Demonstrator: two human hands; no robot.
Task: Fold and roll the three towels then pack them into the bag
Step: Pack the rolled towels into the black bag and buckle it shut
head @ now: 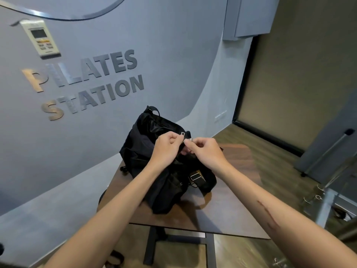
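A black fabric bag (146,151) stands on the dark wooden table (231,200), its top towards the wall. Both hands meet over its upper right edge. My left hand (166,149) has its fingers curled and pinches the bag's strap by a small metal buckle (183,134). My right hand (204,151) pinches the same strap at a metal ring just right of the left fingertips. A second strap with a silver buckle (195,176) hangs down the bag's front. No towel shows; the bag's inside is hidden.
The table is small, with a black metal leg frame (154,242) below it. A grey wall with raised letters rises right behind the bag. Wooden floor lies to the right, where a metal-framed stand (324,190) is set.
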